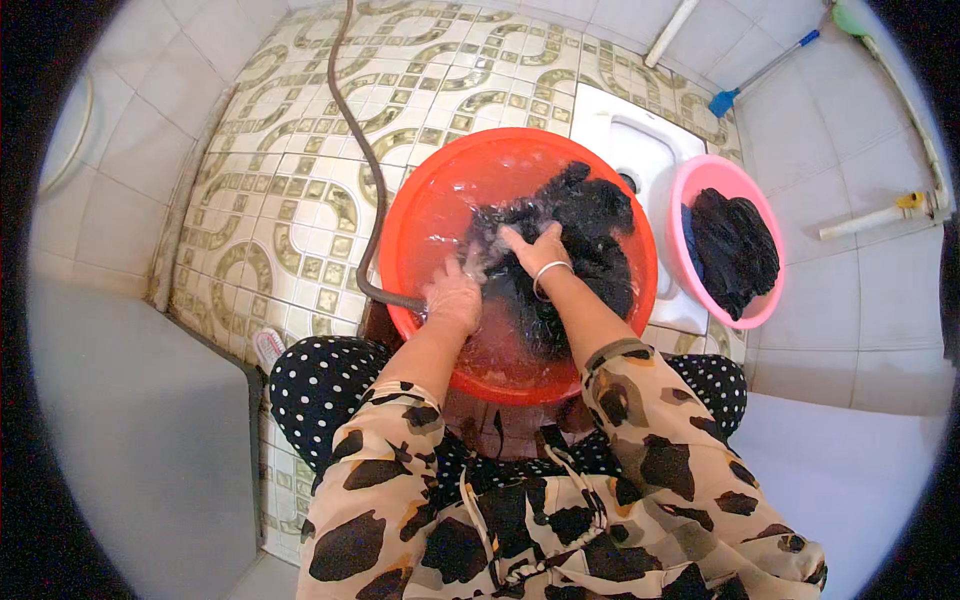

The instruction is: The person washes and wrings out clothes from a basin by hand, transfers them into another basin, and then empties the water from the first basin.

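A wide red plastic basin point(400, 185) stands in front of me, holding water and a bunched, soaked black cloth point(592, 215). My right hand point(543, 252), with a pale bangle point(548, 272) at its wrist, grips a part of this cloth; thumb and forefinger show, the other fingers are hidden. To its left, my left hand point(455, 298) dips into the splashing water with its fingers apart. A brown hose point(376, 190) comes over the basin's left rim and runs up to my left hand, which hides its end. Water churns between the two hands.
At the right, a pink basin point(684, 255) with dark cloth point(735, 250) rests by a white squat toilet point(650, 135). A blue brush point(724, 102) leans in the far right corner. A yellow-topped pipe point(880, 220) juts from the right wall. A grey panel point(150, 430) stands at the left.
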